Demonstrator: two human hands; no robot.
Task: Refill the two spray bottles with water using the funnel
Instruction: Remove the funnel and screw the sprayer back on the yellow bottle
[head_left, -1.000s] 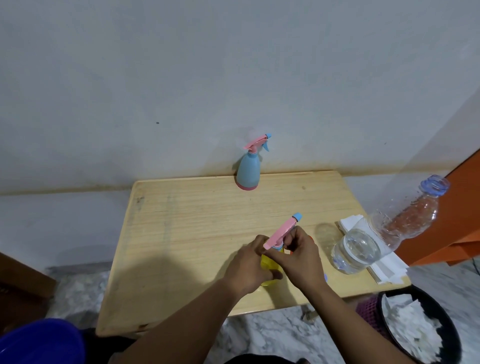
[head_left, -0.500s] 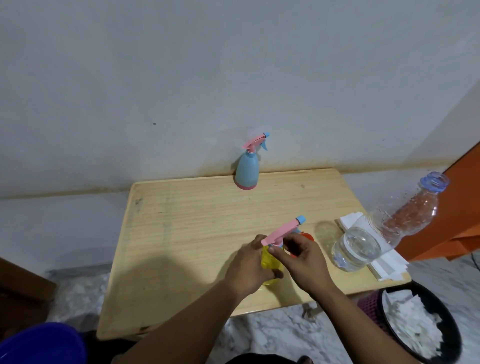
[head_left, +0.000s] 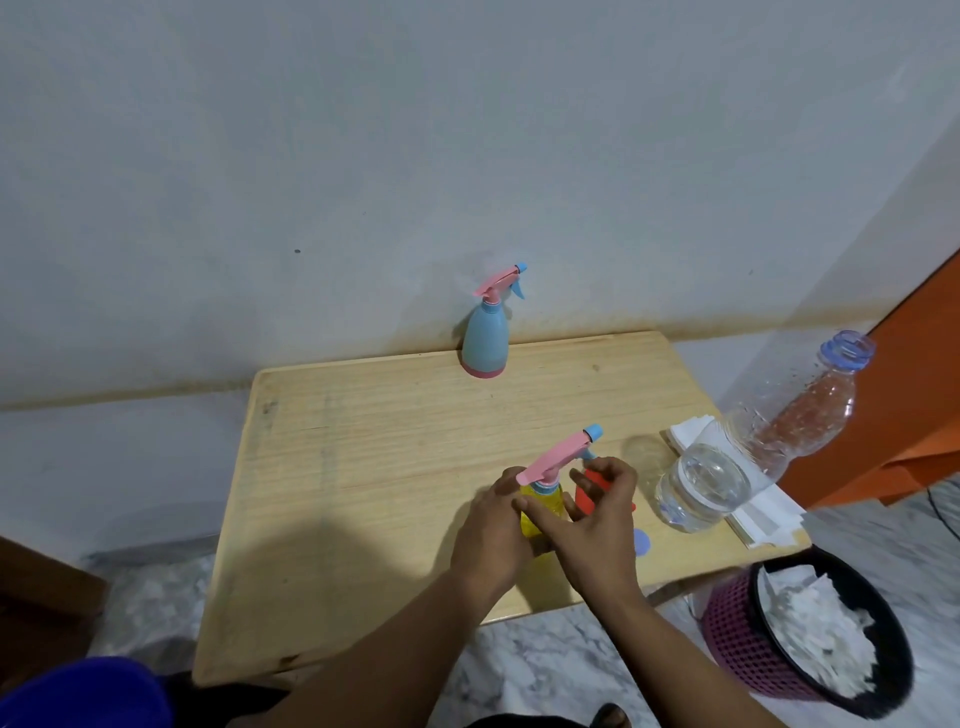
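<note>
Two spray bottles noted. Blue bottle (head_left: 485, 340) capped at counter (head_left: 363, 467) far edge. Left hand (head_left: 491, 530) grips yellow bottle (head_left: 540, 506) near front edge; right hand (head_left: 597, 512), fingers loose, touches it. We judge neither opened yet; funnel (head_left: 589, 499) unused.

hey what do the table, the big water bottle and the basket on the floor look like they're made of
The light wooden table looks like pale wood or a wood-look top, matt, with visible grain lines. The large clear water bottle seems thin transparent plastic: you see through it, droplets cling inside, and it has a blue neck ring. The purple mesh waste basket looks like moulded plastic lattice with a black rim.
</note>
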